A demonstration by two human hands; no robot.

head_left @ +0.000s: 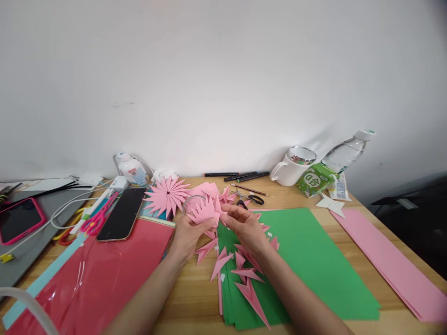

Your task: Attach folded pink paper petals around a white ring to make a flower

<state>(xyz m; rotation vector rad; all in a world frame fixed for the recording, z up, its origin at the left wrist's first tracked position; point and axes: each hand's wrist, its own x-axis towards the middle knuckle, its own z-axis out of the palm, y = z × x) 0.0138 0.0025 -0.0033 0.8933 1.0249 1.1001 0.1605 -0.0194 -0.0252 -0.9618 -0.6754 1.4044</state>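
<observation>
My left hand [186,235] and my right hand [244,225] are both closed on a fan of pink folded paper points [206,211], held just above the wooden table [195,298]. The left grips its lower edge, the right pinches its right end. Several loose pink folded points [240,274] lie below my hands on the green paper sheets [314,260]. A finished pink paper flower [167,195] lies flat to the left of the fan.
Red sheets [98,279], a black phone [122,214], pink scissors [99,216] and a pink-cased phone [19,218] lie left. Small scissors [251,199], pens [240,176], a white mug [293,165], a green tissue pack [314,179] and a water bottle [345,151] stand behind; pink paper strips [391,260] lie right.
</observation>
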